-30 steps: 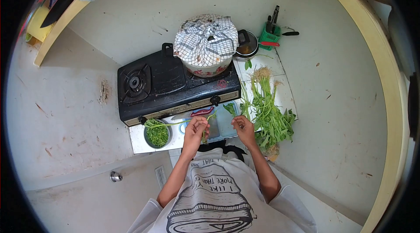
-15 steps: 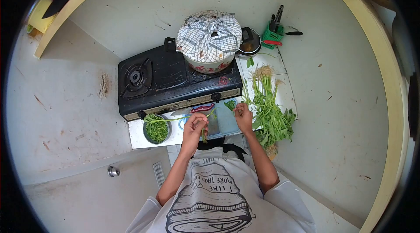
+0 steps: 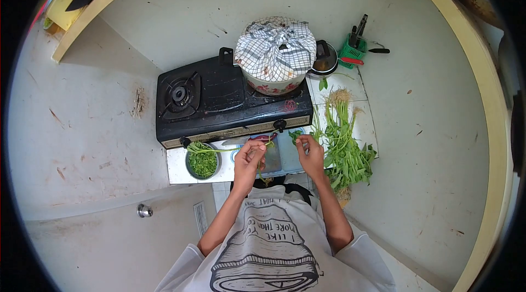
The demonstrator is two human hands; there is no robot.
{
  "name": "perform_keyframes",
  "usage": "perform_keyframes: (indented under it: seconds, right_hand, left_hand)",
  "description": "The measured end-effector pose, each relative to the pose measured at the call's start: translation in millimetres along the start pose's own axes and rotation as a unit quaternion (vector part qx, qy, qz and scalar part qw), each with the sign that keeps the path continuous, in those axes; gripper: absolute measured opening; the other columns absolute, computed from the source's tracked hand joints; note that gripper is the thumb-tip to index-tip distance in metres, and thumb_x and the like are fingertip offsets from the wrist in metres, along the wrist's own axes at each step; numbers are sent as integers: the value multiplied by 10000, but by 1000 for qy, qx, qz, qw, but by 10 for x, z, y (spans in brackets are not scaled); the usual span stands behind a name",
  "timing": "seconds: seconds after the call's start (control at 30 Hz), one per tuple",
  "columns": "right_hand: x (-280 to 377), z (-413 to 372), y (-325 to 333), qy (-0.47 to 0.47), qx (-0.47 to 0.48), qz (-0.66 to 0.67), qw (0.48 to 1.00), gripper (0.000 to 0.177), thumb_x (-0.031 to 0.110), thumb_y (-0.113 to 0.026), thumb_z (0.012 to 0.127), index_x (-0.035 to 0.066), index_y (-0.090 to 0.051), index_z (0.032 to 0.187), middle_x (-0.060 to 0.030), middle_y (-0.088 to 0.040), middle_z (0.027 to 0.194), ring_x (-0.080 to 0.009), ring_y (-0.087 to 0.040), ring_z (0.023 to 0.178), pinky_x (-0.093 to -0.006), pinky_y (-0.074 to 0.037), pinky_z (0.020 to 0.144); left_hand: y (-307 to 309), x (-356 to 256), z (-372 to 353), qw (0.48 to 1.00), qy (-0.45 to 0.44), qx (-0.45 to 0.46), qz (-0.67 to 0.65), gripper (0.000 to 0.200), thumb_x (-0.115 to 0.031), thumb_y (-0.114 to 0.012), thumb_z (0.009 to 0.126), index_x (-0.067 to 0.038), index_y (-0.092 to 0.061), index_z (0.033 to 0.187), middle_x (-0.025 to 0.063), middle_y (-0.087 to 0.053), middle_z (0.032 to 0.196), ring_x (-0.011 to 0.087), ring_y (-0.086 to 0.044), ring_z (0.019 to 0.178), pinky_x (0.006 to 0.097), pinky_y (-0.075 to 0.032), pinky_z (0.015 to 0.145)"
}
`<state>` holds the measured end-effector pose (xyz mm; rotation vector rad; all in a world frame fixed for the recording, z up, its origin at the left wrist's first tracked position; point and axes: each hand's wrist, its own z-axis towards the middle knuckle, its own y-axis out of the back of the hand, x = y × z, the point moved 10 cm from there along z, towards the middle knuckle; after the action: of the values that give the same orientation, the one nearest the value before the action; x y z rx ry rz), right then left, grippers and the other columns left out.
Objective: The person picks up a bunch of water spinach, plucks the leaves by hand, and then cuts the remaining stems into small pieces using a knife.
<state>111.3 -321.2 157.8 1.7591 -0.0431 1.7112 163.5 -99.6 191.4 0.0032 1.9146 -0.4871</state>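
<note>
Pinched in my left hand (image 3: 249, 167) is a long green stem (image 3: 222, 150), whose leafy end reaches left over a round bowl of chopped greens (image 3: 203, 163). My right hand (image 3: 311, 157) has its fingers closed on a small leafy piece (image 3: 295, 136), above the blue cutting board (image 3: 290, 157). A knife with a red handle (image 3: 264, 138) lies across the board's far edge, its blade pointing left. To the right of my right hand lies a bunch of leafy greens (image 3: 348, 152) with pale roots at the far end.
A black two-burner stove (image 3: 219, 100) stands behind the board, bearing a large pot wrapped in checked cloth (image 3: 275, 50). A small lidded pan (image 3: 324, 61) and a green basket of utensils (image 3: 352, 49) are at the back right. Walls enclose the counter.
The view has shifted, so the scene sits slightly farther right. My hands keep their holds on the stem and leafy piece, with only slight changes in pose.
</note>
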Motion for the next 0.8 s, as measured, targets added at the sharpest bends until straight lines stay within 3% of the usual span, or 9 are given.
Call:
perform_keyframes:
  seconds: [0.1, 0.2, 0.3, 0.53, 0.63, 0.8]
  right_hand:
    - [773, -16, 249, 83, -23, 16, 996, 183, 56, -707, 922, 18, -699, 1101, -139, -695, 995, -248, -672, 777, -381, -525, 669]
    - [1348, -119, 382, 198, -60, 9, 978, 211, 56, -741, 877, 33, -727, 1086, -134, -656, 1154, -270, -654, 941, -385, -516, 744]
    - [1655, -188, 305, 227, -18, -32, 973, 235, 48, -754, 841, 44, -746, 1076, -126, -615, 1246, -293, -609, 1049, -399, -494, 811]
    - [1480, -192, 158, 243, -10, -82, 967, 207, 60, -757, 801, 59, -720, 1005, -105, -602, 1256, -300, -589, 1068, -433, -432, 893]
    - [1425, -179, 135, 217, 8, -69, 974, 183, 57, -751, 783, 59, -689, 955, -103, -601, 1204, -302, -586, 1076, -438, -420, 911]
    - [1034, -137, 27, 154, 40, 15, 987, 183, 51, -740, 767, 43, -664, 933, -128, -581, 1117, -326, -603, 1043, -420, -442, 871]
  left_hand:
    - [-34, -58, -1, 1000, -9, 7, 26, 116, -125, -677, 1007, -56, -652, 1097, -30, -630, 897, 31, -525, 702, 206, -400, 562]
    - [-67, -60, 18, 999, -7, 19, 51, 107, -106, -677, 1003, -54, -659, 1095, -39, -623, 871, 14, -511, 692, 201, -384, 555]
    - [-117, -103, 18, 996, -17, 35, 76, 102, -84, -684, 994, -39, -669, 1084, -35, -620, 893, 6, -507, 710, 194, -384, 572]
    - [-242, -249, 14, 968, -129, 47, 210, 74, -47, -698, 976, -22, -684, 1045, -18, -610, 955, 34, -507, 751, 196, -396, 618]
    - [-257, -208, 4, 962, -113, 60, 242, 61, -15, -701, 961, -18, -691, 1021, -11, -596, 1015, 43, -521, 821, 196, -415, 669]
    - [-198, -276, 32, 962, -121, 84, 229, 100, -5, -688, 955, -11, -682, 1056, 6, -618, 995, 53, -512, 791, 203, -415, 732]
